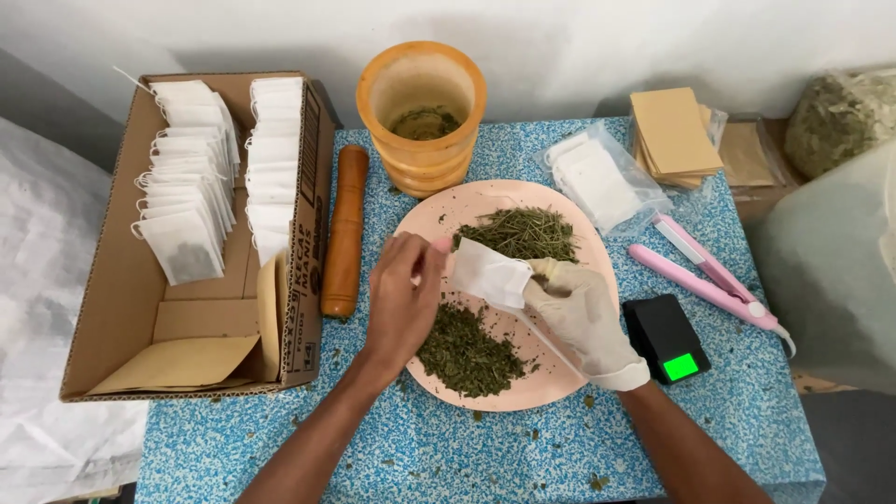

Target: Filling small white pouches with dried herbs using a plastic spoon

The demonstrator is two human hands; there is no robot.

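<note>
Gloved right hand pinches white tea bag by one edge, mouth turned toward left hand. Bare left fingers closed on small pink scoop at bag's opening. Both over pink plate; dried herbs heaped just beneath grip.

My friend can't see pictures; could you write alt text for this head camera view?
Two hands, the bare left hand and gloved right hand, hold a white tea bag over a pink plate of dried herbs, beside a cardboard box of filled bags.
</note>
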